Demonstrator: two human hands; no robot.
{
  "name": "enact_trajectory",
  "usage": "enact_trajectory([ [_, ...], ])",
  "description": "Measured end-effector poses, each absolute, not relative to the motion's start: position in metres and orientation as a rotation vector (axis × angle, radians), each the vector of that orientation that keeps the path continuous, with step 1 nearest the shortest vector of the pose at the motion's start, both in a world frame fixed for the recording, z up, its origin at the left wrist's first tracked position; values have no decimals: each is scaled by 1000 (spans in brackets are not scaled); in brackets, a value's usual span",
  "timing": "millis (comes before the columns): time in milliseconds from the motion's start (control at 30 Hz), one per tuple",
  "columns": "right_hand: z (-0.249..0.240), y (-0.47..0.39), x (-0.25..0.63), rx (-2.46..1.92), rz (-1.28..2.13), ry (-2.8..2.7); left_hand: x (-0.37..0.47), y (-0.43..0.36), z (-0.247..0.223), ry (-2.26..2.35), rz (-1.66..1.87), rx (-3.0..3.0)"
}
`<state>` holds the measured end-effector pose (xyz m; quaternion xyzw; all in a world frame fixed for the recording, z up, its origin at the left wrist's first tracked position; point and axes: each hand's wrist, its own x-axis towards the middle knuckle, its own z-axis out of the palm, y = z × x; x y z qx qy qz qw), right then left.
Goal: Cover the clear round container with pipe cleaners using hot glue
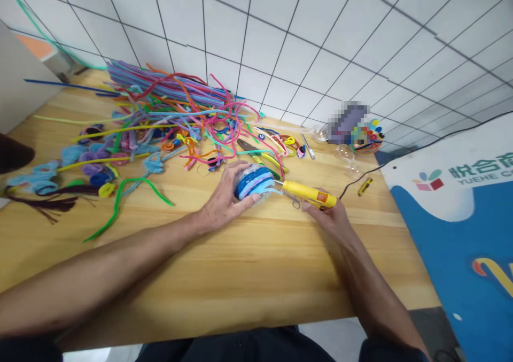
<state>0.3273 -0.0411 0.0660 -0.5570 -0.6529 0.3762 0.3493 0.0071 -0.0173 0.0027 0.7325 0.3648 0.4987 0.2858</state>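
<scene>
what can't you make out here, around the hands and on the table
All in the head view:
Blue striped ball: its far left side, hidden by the left hand.
Yellow glue gun: its grip, mostly covered by the right hand.
Nozzle: contact with the ball, too small and blurred.
Dark brown thing: cut off by the left edge.
Purple thing: obscured by pixelation.

A white tiled wall stands near a printed panel.
</scene>
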Motion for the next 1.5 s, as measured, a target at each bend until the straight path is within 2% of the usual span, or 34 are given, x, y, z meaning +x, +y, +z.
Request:
enact_trajectory([
  [400,63,-55,322,-1439,1089,-1694,5,-19,10,961,1297,2030],
  [867,82,-44,327,-1393,1302,-1690,3,-18,12,884,1283,2157],
  [1500,84,-62,326,-1403,1028,-1922,2,-18,12,908,1244,2130],
])
